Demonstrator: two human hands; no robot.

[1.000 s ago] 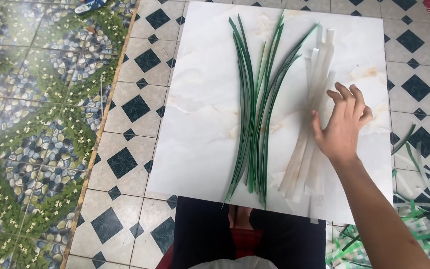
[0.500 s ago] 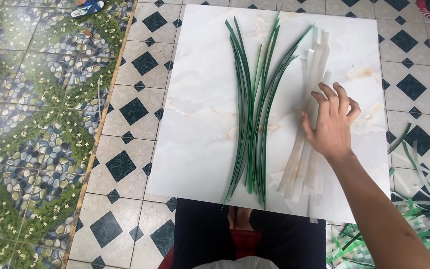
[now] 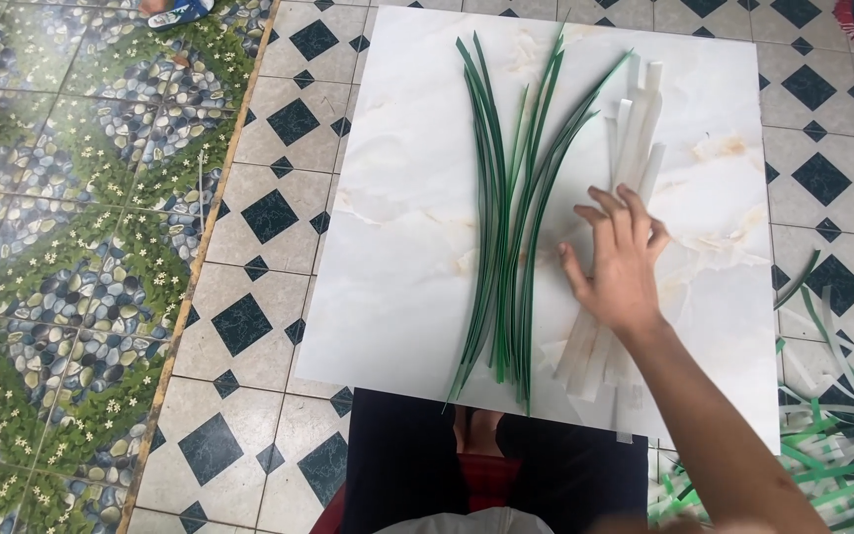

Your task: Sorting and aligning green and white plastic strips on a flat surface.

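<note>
A white marble-patterned board lies on the tiled floor. On it rests a bundle of several long green strips, fanned out at the far end. To their right lies a bunch of white strips. My right hand is flat over the white strips, fingers spread, holding nothing, its thumb close to the green strips. My left hand is out of view.
Loose green and white strips are heaped on the floor at the lower right. My dark-clothed legs sit at the board's near edge. A patterned green pebble floor runs along the left.
My right hand has slid leftward across the white strips, toward the green strips. The strips themselves lie as before.
</note>
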